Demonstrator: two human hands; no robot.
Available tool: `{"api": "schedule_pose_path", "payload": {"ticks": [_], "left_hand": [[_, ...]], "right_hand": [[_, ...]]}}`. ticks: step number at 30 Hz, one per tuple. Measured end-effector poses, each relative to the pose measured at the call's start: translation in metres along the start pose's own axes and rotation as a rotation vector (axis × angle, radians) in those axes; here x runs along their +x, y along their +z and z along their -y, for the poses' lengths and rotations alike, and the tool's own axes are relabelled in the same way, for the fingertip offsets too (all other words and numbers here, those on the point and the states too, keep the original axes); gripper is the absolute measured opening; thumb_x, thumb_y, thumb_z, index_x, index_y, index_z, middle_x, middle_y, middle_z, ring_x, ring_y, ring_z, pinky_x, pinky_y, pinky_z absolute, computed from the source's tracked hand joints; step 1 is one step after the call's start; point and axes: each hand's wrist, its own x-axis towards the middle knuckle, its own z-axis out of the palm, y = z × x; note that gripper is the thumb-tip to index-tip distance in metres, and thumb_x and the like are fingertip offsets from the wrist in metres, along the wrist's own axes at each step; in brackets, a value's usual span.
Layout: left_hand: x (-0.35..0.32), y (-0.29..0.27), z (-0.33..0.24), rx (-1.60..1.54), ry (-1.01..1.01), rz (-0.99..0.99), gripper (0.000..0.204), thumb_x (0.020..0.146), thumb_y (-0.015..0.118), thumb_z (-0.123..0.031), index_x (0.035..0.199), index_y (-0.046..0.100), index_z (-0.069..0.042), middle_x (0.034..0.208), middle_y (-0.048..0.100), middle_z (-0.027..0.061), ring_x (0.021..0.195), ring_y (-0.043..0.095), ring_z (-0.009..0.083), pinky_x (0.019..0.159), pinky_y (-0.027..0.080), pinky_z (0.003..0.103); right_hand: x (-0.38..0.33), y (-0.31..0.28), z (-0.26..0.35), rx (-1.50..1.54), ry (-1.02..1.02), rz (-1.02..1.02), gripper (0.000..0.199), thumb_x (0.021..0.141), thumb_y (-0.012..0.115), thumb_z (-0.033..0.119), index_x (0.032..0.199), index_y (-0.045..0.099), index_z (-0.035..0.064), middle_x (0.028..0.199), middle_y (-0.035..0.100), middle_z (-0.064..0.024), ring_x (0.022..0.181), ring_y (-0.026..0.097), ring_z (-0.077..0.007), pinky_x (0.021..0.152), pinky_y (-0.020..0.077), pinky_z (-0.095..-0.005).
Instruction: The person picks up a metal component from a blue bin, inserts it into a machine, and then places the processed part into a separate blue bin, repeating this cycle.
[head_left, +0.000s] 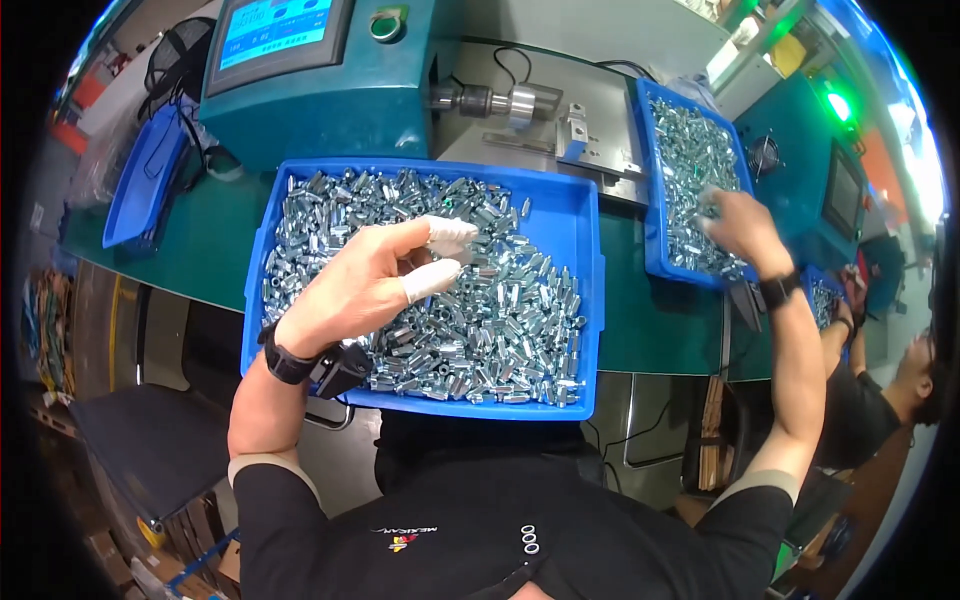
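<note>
In the middle left of the frame, the left hand (365, 285) hovered over the big blue tray (590, 300), which sat on the green desk (200, 240) and was heaped with small silver metal nuts (500, 310). Its thumb and forefinger, both capped in white finger covers (432, 280), were curled toward each other with a slight gap at the tips; I could not tell whether a nut sat between them. The pile lay directly under and just to the right of that grip, the pieces pointing every way, with no common long axis.

Above the tray, in the upper middle, stood a teal machine (320, 110) with a screen and a short steel spindle (490, 100) pointing rightward toward a small clamp.

Toward the upper right, the right hand (735, 225) reached out at full arm's length into a second, narrower blue tray (645, 180) of the same nuts, fingers bent down into the pile; the grip was blurred and its state unclear. The left hand was nearer the large tray, the right hand nearer the machine's clamp.
</note>
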Motion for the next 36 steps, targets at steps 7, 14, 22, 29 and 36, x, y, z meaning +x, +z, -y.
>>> {"api": "schedule_pose_path", "payload": {"ticks": [7, 14, 22, 29, 36], "left_hand": [[-0.002, 0.001, 0.003, -0.063, -0.022, 0.039, 0.040, 0.102, 0.066, -0.018, 0.138, 0.061, -0.001, 0.117, 0.073, 0.0065, 0.093, 0.068, 0.0125, 0.088, 0.054, 0.029], [0.007, 0.006, 0.002, -0.112, -0.073, 0.065, 0.040, 0.101, 0.064, -0.013, 0.139, 0.061, 0.000, 0.121, 0.072, 0.0088, 0.094, 0.069, 0.0135, 0.088, 0.056, 0.031], [-0.002, 0.002, -0.015, 0.072, -0.102, 0.068, 0.040, 0.100, 0.063, -0.010, 0.139, 0.061, -0.001, 0.120, 0.073, 0.0089, 0.095, 0.070, 0.0143, 0.089, 0.056, 0.031], [-0.001, 0.002, 0.000, -0.005, -0.049, 0.075, 0.042, 0.100, 0.068, -0.018, 0.138, 0.062, -0.003, 0.116, 0.074, 0.0049, 0.089, 0.064, 0.0094, 0.082, 0.053, 0.028], [0.000, 0.001, 0.003, -0.006, -0.054, 0.083, 0.041, 0.101, 0.066, -0.017, 0.139, 0.061, -0.001, 0.120, 0.074, 0.0083, 0.094, 0.066, 0.0122, 0.087, 0.054, 0.030]], "right_hand": [[-0.017, -0.012, 0.083, 0.265, -0.382, -0.405, 0.024, 0.089, 0.076, 0.015, 0.114, 0.074, 0.0116, 0.100, 0.072, -0.0129, 0.091, 0.071, -0.0343, 0.077, 0.0574, -0.0416], [-0.002, 0.025, 0.213, 0.615, -0.985, -0.299, 0.023, 0.084, 0.072, 0.007, 0.106, 0.065, 0.0061, 0.095, 0.064, -0.0108, 0.089, 0.068, -0.0330, 0.073, 0.0566, -0.0425], [0.003, 0.024, 0.204, 0.506, -0.992, -0.195, 0.011, 0.085, 0.066, 0.004, 0.095, 0.062, 0.0040, 0.092, 0.059, -0.0100, 0.094, 0.065, -0.0322, 0.074, 0.0543, -0.0438], [0.016, 0.032, 0.185, 0.519, -0.944, -0.200, 0.006, 0.083, 0.067, 0.001, 0.087, 0.064, 0.0036, 0.089, 0.059, -0.0107, 0.084, 0.064, -0.0362, 0.069, 0.0537, -0.0438], [0.038, 0.014, 0.162, 0.985, -0.706, -0.522, 0.016, 0.090, 0.073, 0.001, 0.105, 0.073, 0.0041, 0.091, 0.070, -0.0045, 0.077, 0.068, -0.0151, 0.065, 0.0534, -0.0297]]}}
